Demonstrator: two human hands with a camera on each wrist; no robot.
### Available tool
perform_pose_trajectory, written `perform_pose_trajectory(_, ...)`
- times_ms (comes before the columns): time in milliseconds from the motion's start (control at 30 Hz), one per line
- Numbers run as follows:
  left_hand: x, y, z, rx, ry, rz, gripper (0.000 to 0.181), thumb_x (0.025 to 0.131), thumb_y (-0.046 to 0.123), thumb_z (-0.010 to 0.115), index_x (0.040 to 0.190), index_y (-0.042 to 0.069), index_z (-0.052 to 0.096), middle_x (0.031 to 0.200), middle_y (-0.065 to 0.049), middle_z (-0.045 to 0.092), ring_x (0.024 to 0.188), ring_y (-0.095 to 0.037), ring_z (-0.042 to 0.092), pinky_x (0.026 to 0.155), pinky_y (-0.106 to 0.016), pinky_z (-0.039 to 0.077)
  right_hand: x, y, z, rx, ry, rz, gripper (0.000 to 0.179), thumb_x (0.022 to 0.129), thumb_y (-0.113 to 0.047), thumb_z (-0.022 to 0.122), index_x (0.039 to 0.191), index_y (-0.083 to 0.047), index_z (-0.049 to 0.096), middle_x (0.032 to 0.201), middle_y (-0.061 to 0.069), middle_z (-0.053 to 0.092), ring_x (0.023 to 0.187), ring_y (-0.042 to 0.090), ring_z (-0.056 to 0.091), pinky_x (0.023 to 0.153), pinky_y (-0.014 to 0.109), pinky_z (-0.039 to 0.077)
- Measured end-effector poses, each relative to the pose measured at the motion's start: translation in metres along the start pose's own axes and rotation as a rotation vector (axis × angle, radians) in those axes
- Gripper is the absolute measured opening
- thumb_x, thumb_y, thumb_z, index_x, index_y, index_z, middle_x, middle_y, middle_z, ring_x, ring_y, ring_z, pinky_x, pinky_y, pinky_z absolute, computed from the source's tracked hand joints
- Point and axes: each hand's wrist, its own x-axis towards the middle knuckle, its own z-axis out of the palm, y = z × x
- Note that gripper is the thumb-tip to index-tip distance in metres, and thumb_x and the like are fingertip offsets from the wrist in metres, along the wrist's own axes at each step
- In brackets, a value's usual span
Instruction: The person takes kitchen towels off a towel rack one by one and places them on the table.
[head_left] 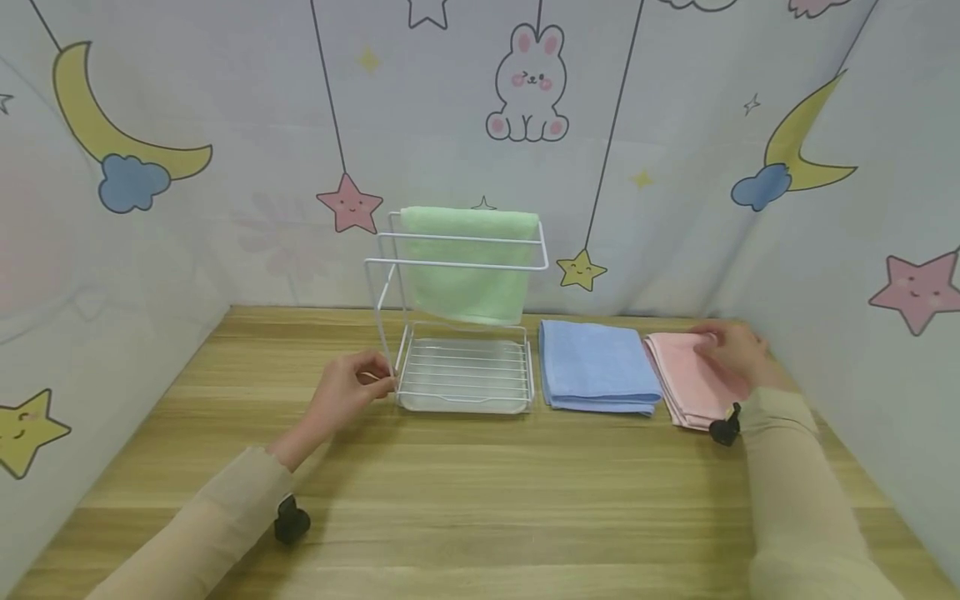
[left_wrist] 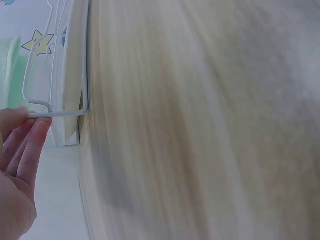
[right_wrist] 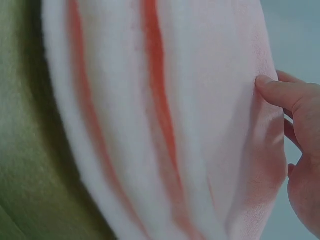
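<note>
From the head view alone, a green cloth (head_left: 468, 293) is seen draped over the white rack (head_left: 457, 265), beside which a blue cloth (head_left: 597, 367) and pink cloth (head_left: 701, 383) are laid. In the left wrist view, the rack's wire is shown pinched by the left hand (head_left: 348, 390); in the right wrist view, the pink cloth's edge is shown clasped between thumb and fingers of the right hand (head_left: 738, 354), its layered folds revealed.

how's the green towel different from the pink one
The green towel hangs from the back bar of the white rack, while the pink towel lies folded on the table. The right hand grips the pink towel's edge; neither hand touches the green towel. Both are soft-looking cloths in a pale color.
</note>
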Motion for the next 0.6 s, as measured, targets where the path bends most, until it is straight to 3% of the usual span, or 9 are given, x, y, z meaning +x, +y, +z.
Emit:
perform_pose_trajectory(233, 0.0009, -0.0003, -0.001, 0.029, 0.0, 0.005, 0.006, 0.081, 0.005, 0.07, 0.084, 0.006, 0.064, 0.084, -0.011, 0.07, 0.071, -0.017, 0.069, 0.058, -0.021, 0.057, 0.0012, 0.0003, 0.0033, -0.015, 0.081, 0.008, 0.035, 0.085, -0.022, 0.066, 0.118, -0.013, 0.06, 0.121, 0.027, 0.054, 0.113, 0.047, 0.04, 0.091, 0.071, 0.017)
perform_pose_trajectory(400, 0.0014, -0.0009, -0.0018, 0.034, 0.003, 0.012, 0.006, 0.081, 0.006, 0.071, 0.083, 0.007, 0.064, 0.084, -0.011, 0.07, 0.071, -0.016, 0.069, 0.058, -0.021, 0.057, 0.0021, -0.001, 0.006, -0.009, 0.125, -0.036, 0.029, 0.082, -0.019, 0.07, 0.109, -0.011, 0.065, 0.104, 0.019, 0.061, 0.095, 0.032, 0.051, 0.08, 0.047, 0.036)
perform_pose_trajectory(500, 0.0011, -0.0014, -0.0015, 0.033, 0.0, 0.015, 0.007, 0.081, 0.007, 0.071, 0.083, 0.007, 0.064, 0.084, -0.011, 0.07, 0.071, -0.016, 0.069, 0.058, -0.021, 0.057, 0.0, -0.0035, 0.0077, 0.051, 0.084, -0.041, 0.027, 0.082, -0.015, 0.07, 0.106, -0.005, 0.064, 0.103, 0.019, 0.061, 0.094, 0.03, 0.052, 0.076, 0.035, 0.041)
perform_pose_trajectory(600, 0.0009, -0.0024, -0.0006, 0.03, -0.002, 0.019, 0.007, 0.081, 0.007, 0.071, 0.083, 0.007, 0.064, 0.084, -0.011, 0.07, 0.071, -0.016, 0.069, 0.058, -0.021, 0.057, -0.0043, -0.0062, 0.0085, 0.142, 0.005, -0.013, 0.032, 0.083, -0.013, 0.069, 0.111, 0.0, 0.061, 0.111, 0.024, 0.059, 0.102, 0.035, 0.051, 0.084, 0.04, 0.042)
